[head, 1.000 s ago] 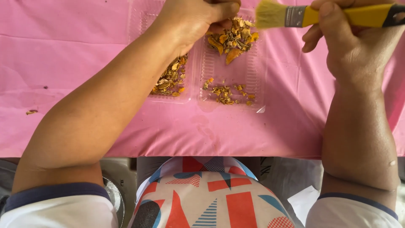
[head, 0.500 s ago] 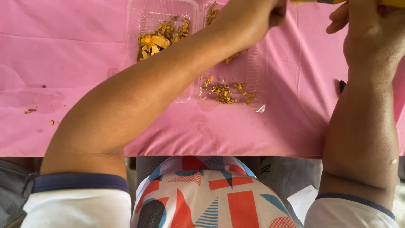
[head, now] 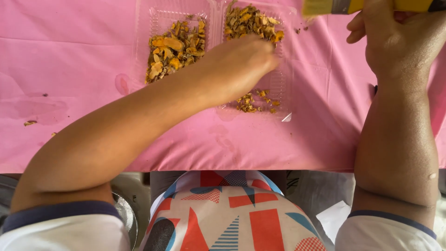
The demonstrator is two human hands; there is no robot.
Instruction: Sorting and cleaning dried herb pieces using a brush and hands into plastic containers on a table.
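Two hands busy: my left hand (head: pixel 241 65) pinches orange-yellow dried chips in the clear clamshell tray (head: pixel 283 93), my right hand (head: pixel 395 42) beside it grips a yellow-handled brush (head: pixel 353 5).

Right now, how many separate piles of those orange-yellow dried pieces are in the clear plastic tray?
3: one pile in the left compartment, one at the far end of the right compartment, one small scatter at its near end. The left hand may hide more.
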